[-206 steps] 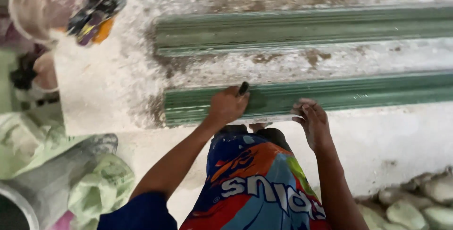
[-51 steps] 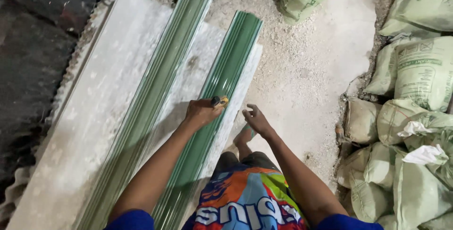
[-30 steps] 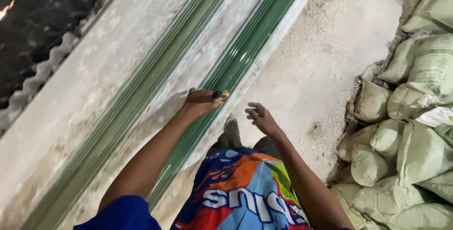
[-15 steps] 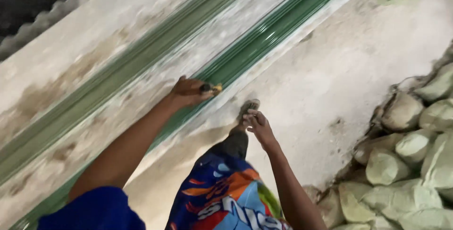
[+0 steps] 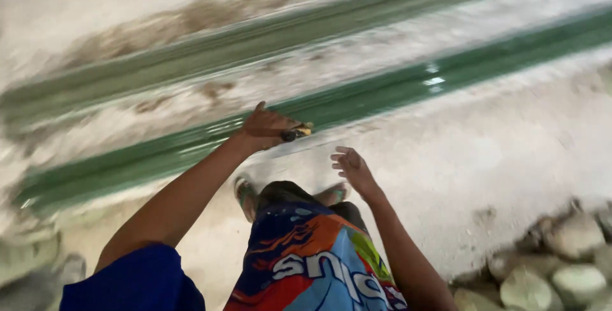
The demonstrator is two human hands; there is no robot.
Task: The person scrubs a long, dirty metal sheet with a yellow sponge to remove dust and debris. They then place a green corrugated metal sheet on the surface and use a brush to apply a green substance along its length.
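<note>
Small dark, yellow-tipped marker-like tool (image 5: 297,133) lies pinched in the left hand (image 5: 266,127), fingers closed on it, tip over the near long green ribbed strip (image 5: 382,91) lying on the dusty floor (image 5: 497,151). Right hand (image 5: 352,169) hovers beside it, fingers spread and empty, seemingly for balance. Pale filled sacks (image 5: 561,260) heaped at right; view blurred.

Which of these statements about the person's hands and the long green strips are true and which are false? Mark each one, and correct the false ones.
1. The left hand holds a small dark tool with a yellowish tip. True.
2. The right hand grips the tool too. False: it is open and empty, fingers spread, apart from the tool.
3. Two long green strips lie side by side, the nearer strip closest to the left hand. True.
4. The farther strip stands upright against a wall. False: it lies flat on the pale, dusty surface.
5. Rounded pale sacks lie at the lower right. True.
</note>
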